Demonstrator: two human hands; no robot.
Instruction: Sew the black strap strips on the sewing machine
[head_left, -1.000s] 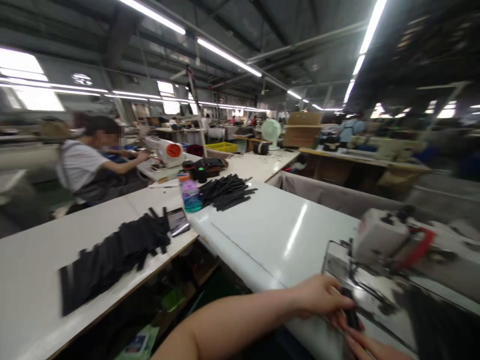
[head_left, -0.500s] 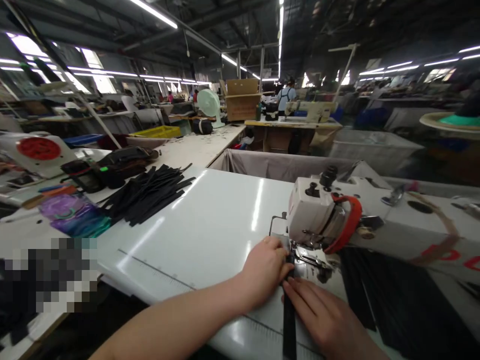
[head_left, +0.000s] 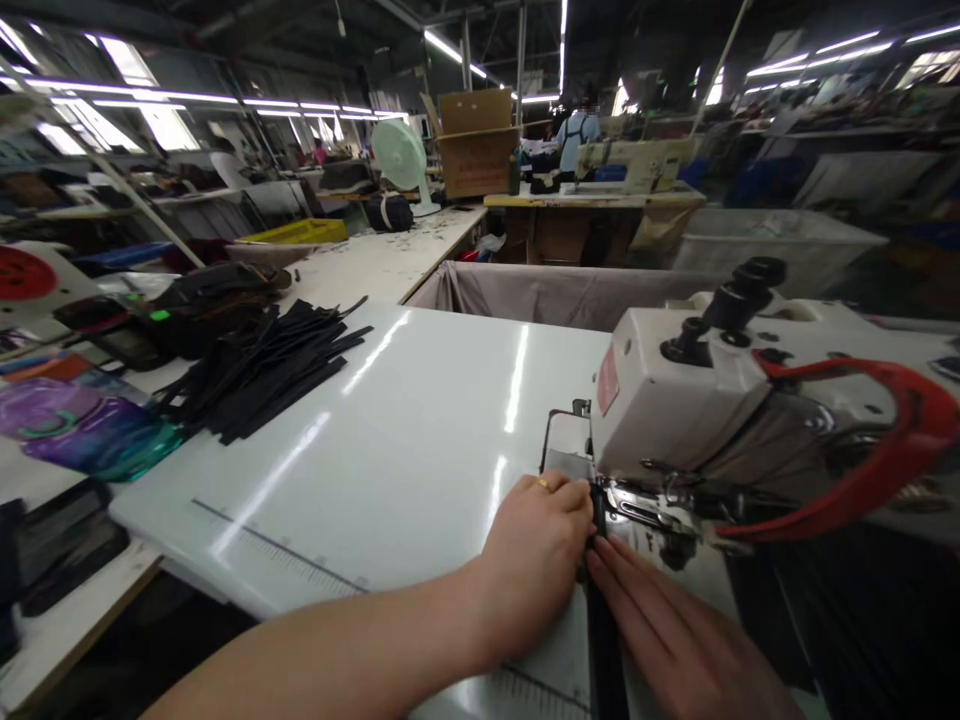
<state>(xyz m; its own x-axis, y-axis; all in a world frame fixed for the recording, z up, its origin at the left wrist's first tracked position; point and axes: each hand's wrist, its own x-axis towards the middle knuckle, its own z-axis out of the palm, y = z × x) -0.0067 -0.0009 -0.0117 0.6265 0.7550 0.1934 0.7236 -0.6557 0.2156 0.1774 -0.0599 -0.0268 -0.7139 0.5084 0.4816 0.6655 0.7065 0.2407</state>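
Observation:
A black fabric strip (head_left: 606, 650) runs from the bottom edge up to the metal foot area of a white sewing machine (head_left: 652, 390). My left hand (head_left: 536, 560), with a ring on one finger, has its fingers curled and closed on the strip's upper part, just left of the needle area. Against the strip's right side lies my right hand (head_left: 667, 620), its fingers stretched out and close together, fingertips touching the strip just below my left hand's fingers. The needle itself is hidden.
The white tabletop (head_left: 420, 420) bears a printed ruler. A pile of black strips (head_left: 270, 370) lies at its left, beside a purple and teal bag (head_left: 82, 430). Dark fabric lies right of the machine. Farther back are a fan (head_left: 401, 158), a cardboard box (head_left: 478, 150) and a person (head_left: 576, 135).
The view has moved closer to the machine and tilted down. Both hands remain on the strip near the foot area, my left fingers now more curled.

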